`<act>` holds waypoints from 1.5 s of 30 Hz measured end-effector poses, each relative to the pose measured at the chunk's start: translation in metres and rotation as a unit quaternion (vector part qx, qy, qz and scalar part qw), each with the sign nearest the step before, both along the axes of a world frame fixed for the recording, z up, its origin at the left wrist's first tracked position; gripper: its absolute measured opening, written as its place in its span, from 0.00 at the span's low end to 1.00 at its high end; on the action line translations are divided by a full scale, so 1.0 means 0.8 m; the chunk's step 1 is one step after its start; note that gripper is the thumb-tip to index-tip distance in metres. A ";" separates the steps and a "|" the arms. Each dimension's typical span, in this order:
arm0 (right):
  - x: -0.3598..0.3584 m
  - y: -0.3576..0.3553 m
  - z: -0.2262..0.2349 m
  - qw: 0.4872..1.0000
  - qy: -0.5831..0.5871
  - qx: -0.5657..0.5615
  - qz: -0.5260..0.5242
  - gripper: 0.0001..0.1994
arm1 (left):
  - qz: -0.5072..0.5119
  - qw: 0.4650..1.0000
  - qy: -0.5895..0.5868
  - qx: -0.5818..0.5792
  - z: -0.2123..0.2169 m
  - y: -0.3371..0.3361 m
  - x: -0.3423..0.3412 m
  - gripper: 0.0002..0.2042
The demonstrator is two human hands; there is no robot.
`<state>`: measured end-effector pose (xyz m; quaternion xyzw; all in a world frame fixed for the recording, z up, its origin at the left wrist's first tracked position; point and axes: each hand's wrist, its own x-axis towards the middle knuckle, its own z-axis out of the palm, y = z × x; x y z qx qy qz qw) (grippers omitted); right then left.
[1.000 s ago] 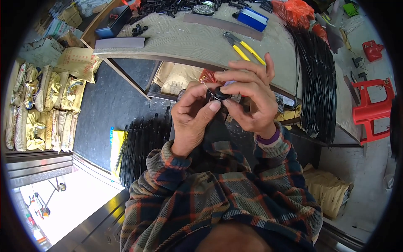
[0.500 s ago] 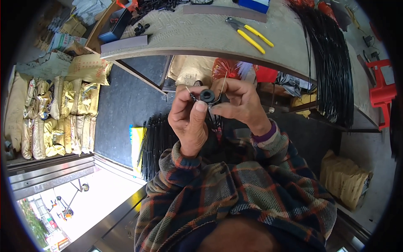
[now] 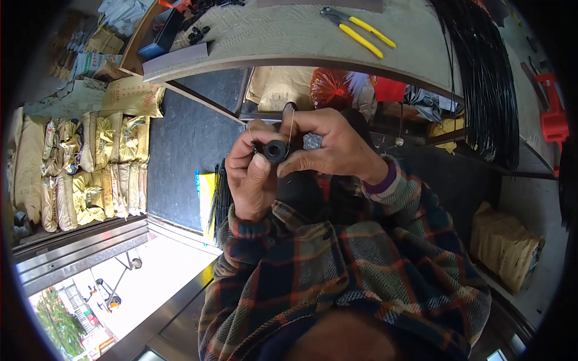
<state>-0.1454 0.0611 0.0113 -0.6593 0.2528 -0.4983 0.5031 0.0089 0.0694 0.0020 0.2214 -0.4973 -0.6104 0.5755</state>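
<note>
A small black cylindrical part (image 3: 282, 155) with a round hole through its middle sits between my hands, above my lap. My left hand (image 3: 248, 183) is closed on it, the thumb pressed to its near side and the fingers curled behind. From the right, my right hand (image 3: 331, 142) reaches over, its thumb tip against the part's edge. Its bent index finger lies by a thin pale wire (image 3: 291, 128) that rises beside the part. A second short wire end sticks up near my left fingers. What lies behind the fingertips is hidden.
Ahead stands a workbench (image 3: 265, 39) with yellow-handled cutting pliers (image 3: 361, 41) and a thick bundle of long black strands (image 3: 484, 90). Beneath it are paper sacks (image 3: 280, 87) and a red bag (image 3: 330, 90). Wrapped packages (image 3: 90, 162) lie stacked at left; a red stool (image 3: 551, 111) stands right.
Both hands have moved left and closer to my body with the black part, whose hole now faces up more plainly. The whole view has shifted a little too.
</note>
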 end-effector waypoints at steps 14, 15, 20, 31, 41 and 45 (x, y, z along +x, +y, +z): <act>0.009 0.007 -0.010 0.969 0.128 -0.156 -0.143 0.14 | 0.029 0.999 0.023 0.014 -0.025 0.002 0.013 0.16; 0.011 0.016 -0.018 0.915 0.158 -0.258 -0.268 0.15 | 0.032 0.999 0.019 0.009 -0.030 0.001 0.010 0.16; 0.043 0.029 -0.031 0.883 0.148 -0.282 -0.344 0.19 | 0.027 0.999 0.034 0.010 -0.043 -0.001 0.016 0.15; 0.050 0.008 -0.049 0.934 0.190 -0.131 -0.271 0.18 | 0.158 0.976 -0.094 0.119 -0.054 0.017 0.010 0.19; 0.055 0.024 -0.086 0.951 0.079 -0.209 -0.214 0.12 | 0.187 0.914 -0.301 -0.198 -0.032 0.028 0.052 0.15; 0.058 0.025 -0.085 0.955 0.055 -0.202 -0.211 0.12 | 0.225 0.897 -0.292 -0.243 -0.044 0.020 0.051 0.14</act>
